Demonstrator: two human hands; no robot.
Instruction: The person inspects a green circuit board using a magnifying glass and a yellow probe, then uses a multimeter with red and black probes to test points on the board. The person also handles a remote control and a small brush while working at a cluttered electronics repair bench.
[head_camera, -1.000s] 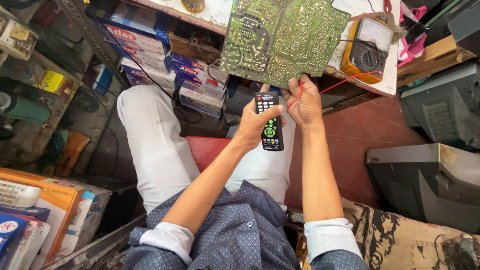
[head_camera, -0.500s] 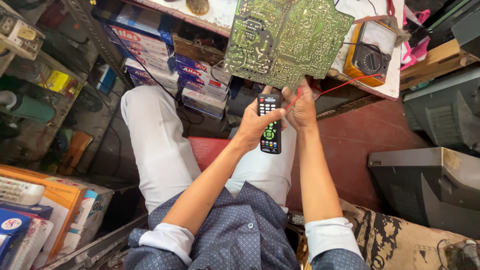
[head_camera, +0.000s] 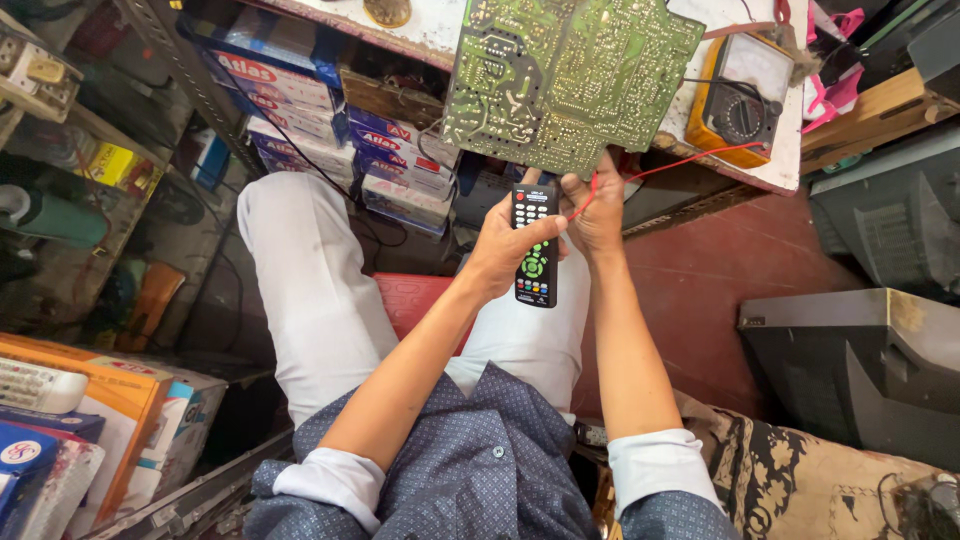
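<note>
My left hand grips a black remote control with coloured buttons, thumb lying across its face. My right hand is closed beside the remote's top end, pinching a red test lead that runs up to a yellow multimeter on the bench. Just above both hands a large green circuit board rests tilted over the bench edge, solder side up; my right fingers touch its lower edge.
I sit on a red stool with white trousers. Stacked boxes fill the shelf under the bench. An orange carton lies at lower left. Grey television casings stand at right on the red floor.
Both hands with the remote have stayed almost still under the circuit board; the view has shifted only slightly.
</note>
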